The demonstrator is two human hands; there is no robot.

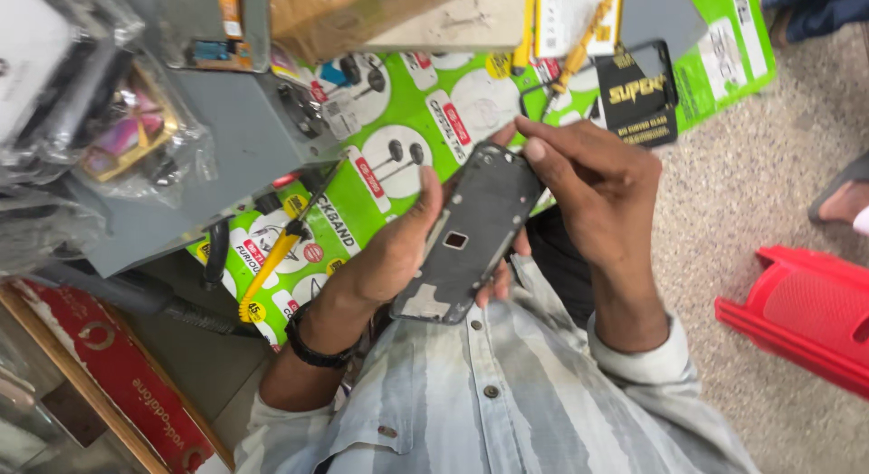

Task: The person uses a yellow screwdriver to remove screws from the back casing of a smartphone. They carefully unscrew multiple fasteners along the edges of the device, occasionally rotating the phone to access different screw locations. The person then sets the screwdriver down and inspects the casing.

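Note:
My left hand (394,252), with a black band on its wrist, grips a dark grey phone body (471,228) from the side, thumb lying along its left edge. The phone body is a bare inner frame with a small square hole near its middle and a metal patch at its lower end. My right hand (597,184) is at the phone body's upper end, fingertips pinching its top edge. Both arms come up from a pale striped shirt (507,402) at the bottom of the view.
A green printed sheet (407,112) covers the worktop, with a yellow-handled screwdriver (272,257) on it at the left and another (579,48) at the top. There is a black packet (638,98), a grey box (244,139), plastic bags (81,121), a red stool (797,311) and another person's sandalled foot (846,198).

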